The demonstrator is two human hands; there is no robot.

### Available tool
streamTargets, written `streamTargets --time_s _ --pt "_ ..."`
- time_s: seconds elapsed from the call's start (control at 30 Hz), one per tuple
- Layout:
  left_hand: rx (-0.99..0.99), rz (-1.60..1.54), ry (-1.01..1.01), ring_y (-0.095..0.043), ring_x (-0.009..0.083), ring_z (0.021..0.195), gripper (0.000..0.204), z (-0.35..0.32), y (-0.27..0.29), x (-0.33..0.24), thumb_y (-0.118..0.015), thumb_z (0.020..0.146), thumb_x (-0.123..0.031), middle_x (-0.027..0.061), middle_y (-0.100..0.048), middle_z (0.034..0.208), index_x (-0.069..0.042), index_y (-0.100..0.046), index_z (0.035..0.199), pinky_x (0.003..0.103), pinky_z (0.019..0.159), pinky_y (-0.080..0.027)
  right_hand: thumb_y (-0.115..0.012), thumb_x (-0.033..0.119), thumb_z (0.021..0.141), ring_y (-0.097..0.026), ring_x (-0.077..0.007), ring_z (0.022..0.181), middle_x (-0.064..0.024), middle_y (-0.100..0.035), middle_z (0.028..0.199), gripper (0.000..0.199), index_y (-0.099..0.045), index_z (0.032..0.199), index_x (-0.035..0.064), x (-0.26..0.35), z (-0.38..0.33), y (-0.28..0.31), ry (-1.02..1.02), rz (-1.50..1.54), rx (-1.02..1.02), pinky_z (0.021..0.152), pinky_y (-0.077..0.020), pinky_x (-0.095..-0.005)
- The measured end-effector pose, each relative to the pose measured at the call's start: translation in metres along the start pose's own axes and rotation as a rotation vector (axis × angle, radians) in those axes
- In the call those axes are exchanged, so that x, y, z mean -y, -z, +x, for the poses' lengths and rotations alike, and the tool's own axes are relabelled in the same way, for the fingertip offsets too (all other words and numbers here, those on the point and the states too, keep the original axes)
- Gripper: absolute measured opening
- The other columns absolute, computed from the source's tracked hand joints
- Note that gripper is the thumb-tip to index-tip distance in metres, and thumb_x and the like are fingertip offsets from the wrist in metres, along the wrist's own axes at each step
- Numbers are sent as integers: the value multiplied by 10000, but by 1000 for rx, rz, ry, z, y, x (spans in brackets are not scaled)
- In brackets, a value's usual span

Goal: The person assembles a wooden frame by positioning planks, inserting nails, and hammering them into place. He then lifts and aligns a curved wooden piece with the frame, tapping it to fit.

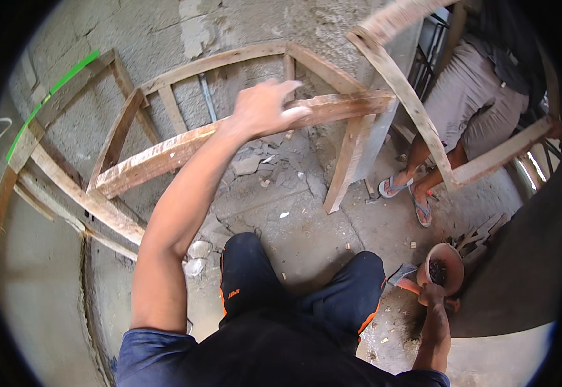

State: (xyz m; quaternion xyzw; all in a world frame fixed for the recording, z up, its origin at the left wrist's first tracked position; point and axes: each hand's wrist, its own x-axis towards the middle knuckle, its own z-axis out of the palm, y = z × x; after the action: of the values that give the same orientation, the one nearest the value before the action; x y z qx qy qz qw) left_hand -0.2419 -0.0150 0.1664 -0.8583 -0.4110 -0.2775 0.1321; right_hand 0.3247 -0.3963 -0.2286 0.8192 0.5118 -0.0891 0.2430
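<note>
My left hand (263, 111) is stretched over a long wooden beam (165, 153), fingers and thumb apart. Whether the palm touches the wood I cannot tell. The beam forms the near side of a wooden frame (216, 59) standing against the wall, with a post (347, 164) under its right end. At the lower right my right hand (431, 295) is closed around the orange handle of a hatchet (402, 273), whose flat grey head points left. Right by that hand stands a pinkish bucket (454, 258) with small dark pieces inside, perhaps nails.
Another person (471, 97) in sandals stands at the right, a hand on a second wooden frame (416, 103). Broken rubble (249, 165) lies by the wall. A green strip (55, 97) runs along frame wood at the left. A dark sheet (520, 258) leans beside the bucket.
</note>
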Motion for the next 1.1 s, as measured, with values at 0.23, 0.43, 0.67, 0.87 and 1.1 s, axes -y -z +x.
streamTargets --time_s 0.23,0.43,0.67,0.87,1.1 --pt "-379 75 104 -729 273 1016 440 -106 66 78 -753 975 -446 139 -768 1127 -134 -769 1285 398 922 -570 -733 231 883 -770 -340 1106 -140 -794 1179 324 -786 1195 161 -4 -9 3 -54 4 5 938 -608 -474" --pt "-453 345 264 -722 339 1009 328 -186 87 130 -746 987 -360 139 -752 1104 -119 -781 1207 454 881 -549 -783 337 882 -752 -400 1091 -204 -775 1154 395 -766 1187 88 6 -7 15 3 235 -141 952 -595 -510" --pt "-507 209 437 -749 323 1078 347 -193 76 131 -703 1023 -352 147 -765 1192 -114 -773 1266 402 957 -568 -761 270 978 -752 -369 983 -245 -754 1040 307 -725 1147 16 90 8 107 208 762 -517 890 -582 -465" --pt "-470 -286 599 -738 202 1060 455 -173 97 142 -679 1043 -429 141 -795 1171 -74 -750 1320 364 968 -550 -729 180 1036 -702 -158 975 -98 -771 1055 303 -709 1250 -33 156 9 235 479 1344 -679 903 -566 -330" --pt "-515 -1120 663 -653 292 1263 925 -111 111 150 -576 1017 -705 221 -656 1399 -119 -335 1692 525 1114 -459 -675 173 1062 -602 -81 765 4 -673 884 232 -701 1214 -1 224 -13 305 776 1457 -609 724 -521 -278"
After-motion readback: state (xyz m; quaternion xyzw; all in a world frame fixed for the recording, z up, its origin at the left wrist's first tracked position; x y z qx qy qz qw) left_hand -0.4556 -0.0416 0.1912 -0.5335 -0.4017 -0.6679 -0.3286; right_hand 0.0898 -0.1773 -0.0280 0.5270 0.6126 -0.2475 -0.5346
